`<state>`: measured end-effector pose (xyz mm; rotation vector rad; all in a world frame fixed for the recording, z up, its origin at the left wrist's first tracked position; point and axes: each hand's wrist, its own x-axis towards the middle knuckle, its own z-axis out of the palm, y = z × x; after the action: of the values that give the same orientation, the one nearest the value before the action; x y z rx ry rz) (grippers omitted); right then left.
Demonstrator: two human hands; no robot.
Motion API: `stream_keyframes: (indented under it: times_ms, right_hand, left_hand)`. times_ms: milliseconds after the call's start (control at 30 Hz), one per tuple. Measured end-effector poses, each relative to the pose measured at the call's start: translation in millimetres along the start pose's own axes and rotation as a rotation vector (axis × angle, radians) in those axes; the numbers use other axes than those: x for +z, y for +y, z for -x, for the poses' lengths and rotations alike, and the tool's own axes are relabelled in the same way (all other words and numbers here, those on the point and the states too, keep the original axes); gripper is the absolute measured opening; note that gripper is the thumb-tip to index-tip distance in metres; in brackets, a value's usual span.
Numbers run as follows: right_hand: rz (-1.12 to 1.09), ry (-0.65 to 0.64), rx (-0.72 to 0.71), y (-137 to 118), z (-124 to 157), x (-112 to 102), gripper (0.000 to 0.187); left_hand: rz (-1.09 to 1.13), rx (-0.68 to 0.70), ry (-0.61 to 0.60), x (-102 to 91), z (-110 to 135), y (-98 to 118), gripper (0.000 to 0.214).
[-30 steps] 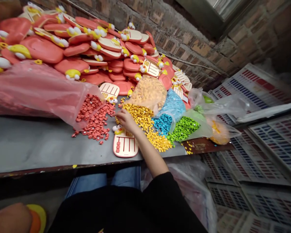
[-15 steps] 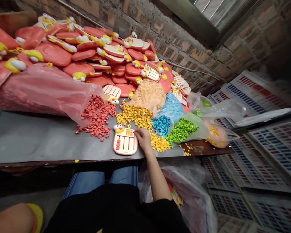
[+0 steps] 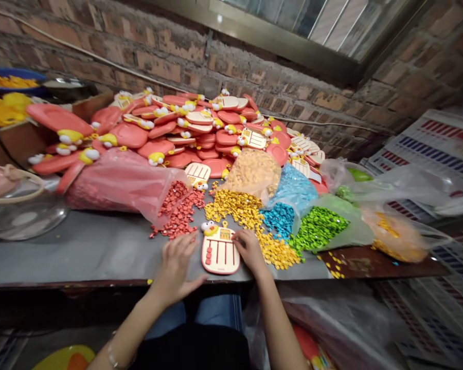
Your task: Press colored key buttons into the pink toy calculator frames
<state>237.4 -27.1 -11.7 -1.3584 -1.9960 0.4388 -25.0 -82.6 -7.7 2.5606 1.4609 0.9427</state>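
A pink abacus-style toy board (image 3: 219, 255) with a yellow chick head lies flat on the grey tabletop (image 3: 81, 252). My right hand (image 3: 250, 251) has its fingertips against the board's right edge, beside loose yellow beads (image 3: 275, 252). My left hand (image 3: 176, 270) rests on the table with spread fingers, just left of the board and below loose red beads (image 3: 179, 213). Blue beads (image 3: 280, 219) and green beads (image 3: 318, 228) spill from plastic bags. Behind them rises a heap of coral-pink boards (image 3: 189, 136).
A brick wall (image 3: 216, 64) with a window frame stands behind the table. A glass bowl (image 3: 23, 213) sits at the left, and a bag of orange beads (image 3: 397, 239) lies at the right. White racks with coloured rows (image 3: 435, 154) stand beyond the table's right end.
My left hand has come into view beside the board. My right hand has moved from the board's upper right corner down its right edge. The view has tilted upward, showing more wall.
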Motion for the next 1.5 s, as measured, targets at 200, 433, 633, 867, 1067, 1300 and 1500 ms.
stream_keyframes:
  times_ms: [200,433,633,867,1067,1300,1500]
  right_hand:
    - [-0.145,-0.004,0.167,-4,9,-3,0.015]
    - [-0.253,-0.102,0.174,-20,-4,27,0.023]
    - [-0.040,-0.073,-0.064,-41,-19,45,0.018]
    - [-0.217,-0.149,-0.111,-36,-20,31,0.027]
    - [-0.089,0.069,0.123,-10,-60,22,0.016]
    - [0.380,-0.233,0.156,-20,-100,47,0.009]
    - [0.342,-0.183,0.162,-9,-96,53,0.015]
  left_hand:
    - [-0.072,0.036,-0.243,32.4,-18,-7,0.106]
    - [-0.063,0.014,-0.195,40.0,-10,-7,0.105]
    - [-0.049,0.007,-0.185,41.0,-9,-9,0.104]
    - [-0.043,0.008,-0.205,39.9,-11,-11,0.092]
    - [-0.034,0.037,-0.231,34.2,-14,-11,0.071]
    - [-0.059,0.027,-0.238,32.7,-16,-9,0.076]
    - [-0.062,0.027,-0.257,32.0,-17,-8,0.083]
